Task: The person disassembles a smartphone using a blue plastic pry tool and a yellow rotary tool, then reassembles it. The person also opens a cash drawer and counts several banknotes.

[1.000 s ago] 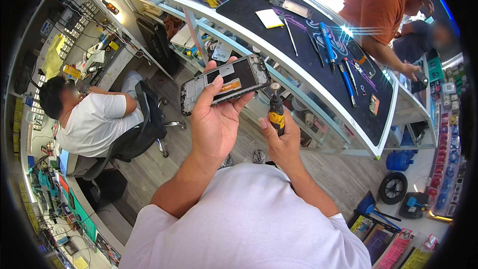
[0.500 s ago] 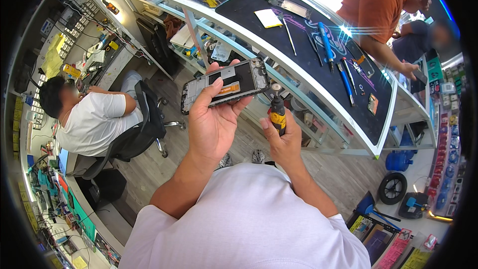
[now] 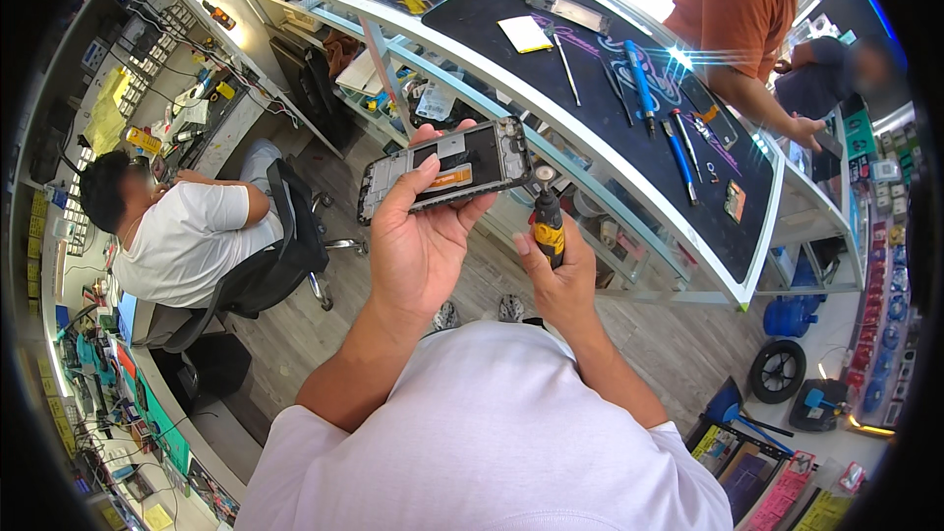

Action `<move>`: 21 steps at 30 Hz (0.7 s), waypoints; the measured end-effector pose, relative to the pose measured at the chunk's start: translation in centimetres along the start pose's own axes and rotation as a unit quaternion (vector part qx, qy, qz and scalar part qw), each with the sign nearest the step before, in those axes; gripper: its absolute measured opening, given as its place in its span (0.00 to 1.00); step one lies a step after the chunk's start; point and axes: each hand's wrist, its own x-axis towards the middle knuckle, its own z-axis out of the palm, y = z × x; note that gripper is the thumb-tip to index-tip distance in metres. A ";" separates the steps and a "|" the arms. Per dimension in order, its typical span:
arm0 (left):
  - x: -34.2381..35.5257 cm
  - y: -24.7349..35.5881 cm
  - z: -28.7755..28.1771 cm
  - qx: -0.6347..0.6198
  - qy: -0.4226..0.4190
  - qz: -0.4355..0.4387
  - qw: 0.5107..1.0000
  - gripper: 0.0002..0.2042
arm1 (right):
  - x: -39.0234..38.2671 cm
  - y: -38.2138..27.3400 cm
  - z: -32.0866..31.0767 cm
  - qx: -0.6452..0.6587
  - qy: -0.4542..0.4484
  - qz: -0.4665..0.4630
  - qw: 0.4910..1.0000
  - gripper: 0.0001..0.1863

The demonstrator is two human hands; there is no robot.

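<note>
My left hand [image 3: 421, 261] is closed round a phone frame [image 3: 484, 153], fingers behind and thumb on top. The frame is grey and black, with an orange flex cable [image 3: 444, 179] lying across it near my thumb. My right hand [image 3: 564, 283] grips a black and yellow rotary tool [image 3: 548, 226], held upright. Its small round disc tip is just beside the frame's right end; whether they touch I cannot tell.
A glass counter with a black mat [image 3: 678, 199] stands ahead, bearing a blue screwdriver [image 3: 680, 165], a blue pen-like tool [image 3: 640, 84] and phone parts. Across it stands a person in orange [image 3: 733, 15]. Another person [image 3: 192, 236] sits in a black chair at left.
My hands, the phone frame and the rotary tool hold nearly the same place. The counter and its contents have shifted slightly left in view.
</note>
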 end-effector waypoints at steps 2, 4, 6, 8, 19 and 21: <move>0.0 -0.1 0.0 -0.002 -0.002 -0.003 1.000 0.17 | 0.0 0.0 -0.1 0.002 -0.003 0.004 1.000 0.14; -0.1 -0.1 0.1 -0.006 0.004 -0.005 1.000 0.17 | -0.1 0.0 -0.3 0.011 -0.004 0.013 1.000 0.14; -0.1 -0.2 0.2 -0.008 0.003 -0.007 1.000 0.17 | -0.1 0.0 -0.4 0.025 -0.005 0.024 0.999 0.15; -0.1 -0.4 0.3 -0.009 0.003 -0.006 1.000 0.17 | 0.1 0.1 -0.5 0.006 -0.003 0.011 1.000 0.14; 0.9 -1.7 1.2 -0.018 0.003 -0.008 1.000 0.18 | 1.2 0.2 -2.4 -0.011 -0.017 -0.004 1.000 0.14; 1.1 -2.1 1.4 -0.017 -0.002 -0.013 1.000 0.19 | 1.8 0.6 -2.7 -0.016 -0.014 -0.009 1.000 0.13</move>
